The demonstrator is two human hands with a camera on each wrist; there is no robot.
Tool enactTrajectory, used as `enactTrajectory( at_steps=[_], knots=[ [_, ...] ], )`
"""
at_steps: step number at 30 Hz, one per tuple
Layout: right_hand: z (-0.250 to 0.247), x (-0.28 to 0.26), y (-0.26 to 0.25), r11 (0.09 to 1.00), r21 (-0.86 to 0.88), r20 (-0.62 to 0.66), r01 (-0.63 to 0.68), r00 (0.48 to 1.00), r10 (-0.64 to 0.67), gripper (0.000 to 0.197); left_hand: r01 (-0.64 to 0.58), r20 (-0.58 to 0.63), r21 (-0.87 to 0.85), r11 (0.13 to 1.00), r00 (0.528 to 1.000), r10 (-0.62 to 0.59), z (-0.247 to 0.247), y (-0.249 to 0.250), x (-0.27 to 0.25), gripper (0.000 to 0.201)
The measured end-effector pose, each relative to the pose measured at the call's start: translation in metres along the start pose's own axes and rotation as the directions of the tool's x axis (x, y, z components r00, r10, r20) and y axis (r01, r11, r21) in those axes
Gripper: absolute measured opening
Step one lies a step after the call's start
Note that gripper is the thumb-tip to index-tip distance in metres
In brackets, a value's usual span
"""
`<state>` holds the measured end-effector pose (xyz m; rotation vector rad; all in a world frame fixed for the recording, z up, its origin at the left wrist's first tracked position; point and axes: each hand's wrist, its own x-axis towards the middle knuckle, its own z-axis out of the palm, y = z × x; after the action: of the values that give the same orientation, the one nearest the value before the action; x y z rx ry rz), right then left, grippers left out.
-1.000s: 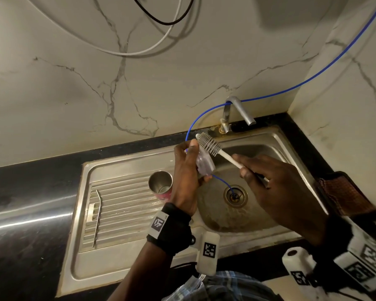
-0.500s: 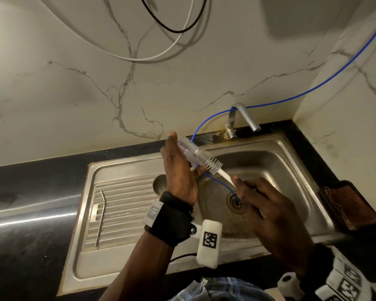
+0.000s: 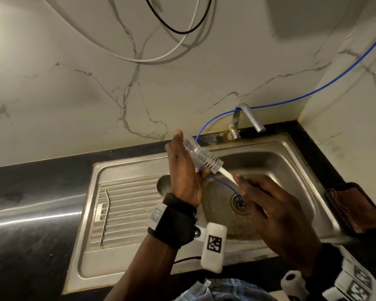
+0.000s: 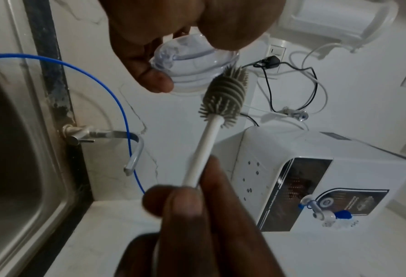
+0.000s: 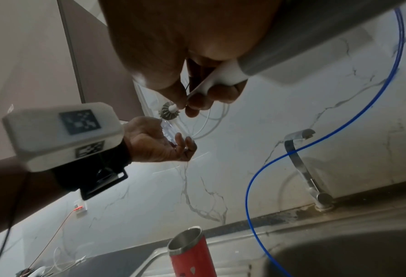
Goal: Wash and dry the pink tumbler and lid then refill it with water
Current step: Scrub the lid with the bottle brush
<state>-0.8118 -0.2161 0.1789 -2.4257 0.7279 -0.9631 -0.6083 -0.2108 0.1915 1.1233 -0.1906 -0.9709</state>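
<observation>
1. Right now the person's left hand (image 3: pixel 183 170) is holding the clear lid (image 3: pixel 191 152) up over the sink (image 3: pixel 291 153), its fingers (image 4: pixel 154 78) curling round the lid's edge.
2. Meanwhile the right hand (image 3: pixel 276 209) is gripping the white handle of a bottle brush (image 3: pixel 208 160), fingers (image 4: pixel 185 206) pinching the handle, and the grey bristle head is touching the lid.
3. The pink tumbler (image 5: pixel 192 253) is standing upright and open-topped on the ribbed drainboard just left of the basin, mostly hiding behind the left wrist in the head view.
4. A bent metal straw (image 3: pixel 105 216) is lying on the drainboard, well apart from the tumbler.
5. A blue tube (image 3: pixel 313 92) is running along the wall, past the tap (image 3: pixel 250 117), and dipping into the drain (image 3: pixel 240 203).
6. A brown cloth (image 3: pixel 356 209) is sitting on the dark table right of the sink.
</observation>
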Motion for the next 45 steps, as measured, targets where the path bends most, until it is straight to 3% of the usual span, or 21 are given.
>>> enactTrajectory(
  at_steps=[5, 7, 10, 12, 15, 22, 26, 30, 37, 45],
  knots=[
    [0.003, 0.017, -0.001, 0.999, -0.045, -0.069, 0.015, 0.997, -0.018, 0.039, -0.012, 0.037, 0.111, 0.994, 0.999, 0.008, 0.001, -0.015, -0.004, 0.081],
    [0.002, 0.022, 0.001, 0.998, -0.061, -0.071, 0.017, 0.997, -0.021, 0.039, -0.007, 0.07, 0.177, 0.984, 0.998, -0.006, 0.001, -0.017, -0.005, 0.089],
    [-0.003, 0.034, 0.007, 0.995, -0.088, -0.03, 0.044, 0.998, -0.047, 0.041, 0.059, 0.075, 0.196, 0.979, 0.994, -0.075, 0.003, -0.017, -0.01, 0.059],
    [-0.011, 0.042, 0.015, 0.992, -0.092, 0.016, 0.085, 0.996, -0.083, 0.04, 0.073, 0.092, 0.187, 0.98, 0.992, -0.091, 0.001, -0.016, -0.012, 0.051],
    [-0.027, 0.054, 0.029, 0.983, -0.125, 0.067, 0.131, 0.99, -0.123, 0.037, 0.099, 0.107, 0.164, 0.982, 0.987, -0.117, -0.003, -0.008, -0.013, 0.059],
    [-0.046, 0.071, 0.056, 0.975, -0.137, 0.001, 0.175, 0.984, -0.177, 0.034, 0.173, 0.259, 0.081, 0.982, 0.947, -0.188, -0.014, 0.005, -0.015, 0.095],
    [-0.044, 0.072, 0.053, 0.968, -0.087, -0.002, 0.236, 0.971, -0.237, 0.032, 0.23, 0.324, 0.078, 0.97, 0.914, -0.243, -0.014, 0.005, -0.019, 0.092],
    [-0.032, 0.076, 0.033, 0.92, -0.118, 0.107, 0.373, 0.926, -0.362, 0.032, 0.276, 0.371, 0.087, 0.957, 0.883, -0.288, -0.011, -0.005, -0.023, 0.092],
    [-0.055, 0.069, 0.072, 0.973, -0.077, 0.076, 0.219, 0.974, -0.213, 0.036, 0.28, 0.385, 0.045, 0.959, 0.881, -0.275, -0.024, 0.011, -0.016, 0.105],
    [-0.046, 0.071, 0.054, 0.956, -0.085, 0.053, 0.282, 0.959, -0.278, 0.03, 0.312, 0.391, 0.087, 0.946, 0.863, -0.32, -0.017, 0.004, -0.02, 0.089]
  ],
)
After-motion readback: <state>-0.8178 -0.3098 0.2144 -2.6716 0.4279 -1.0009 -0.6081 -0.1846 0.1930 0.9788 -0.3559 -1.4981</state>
